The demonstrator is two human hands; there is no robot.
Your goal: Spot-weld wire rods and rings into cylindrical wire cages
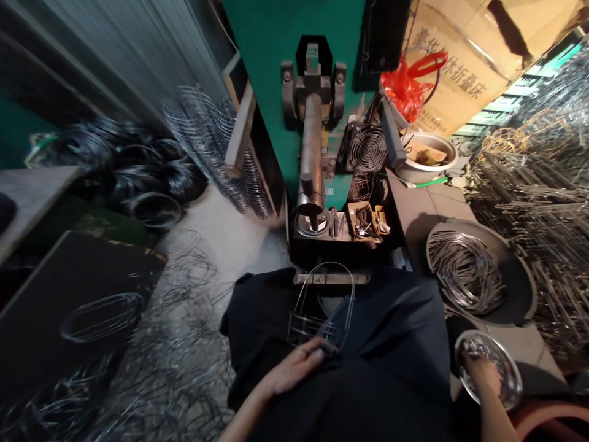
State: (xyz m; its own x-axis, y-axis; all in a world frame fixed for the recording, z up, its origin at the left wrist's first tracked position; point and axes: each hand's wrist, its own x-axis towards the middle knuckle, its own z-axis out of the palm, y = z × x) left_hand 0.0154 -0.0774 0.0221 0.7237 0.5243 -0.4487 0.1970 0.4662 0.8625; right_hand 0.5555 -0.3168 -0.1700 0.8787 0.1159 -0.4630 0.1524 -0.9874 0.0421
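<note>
On my lap rests a small wire basket [317,328] with a tall wire loop rising from it. My left hand [299,366] is closed on its near edge, the fingers curled over the wires. Off to the right, my right hand [484,371] reaches down into a shiny metal bowl [514,387] of small pieces too fine to name. Its fingertips are hidden among them, so their grip does not show. Straight ahead, a machine's thick metal cylinder [313,153] points toward me above a tray of tools.
A round pan [519,288] beside the bowl holds bent wires [464,270]. Wire stacks [547,209] line the far right. Small yellow baskets [365,221] sit under the green machine [262,37]. Wire loops [103,316] lie on a dark board at left; scraps [175,368] litter the floor.
</note>
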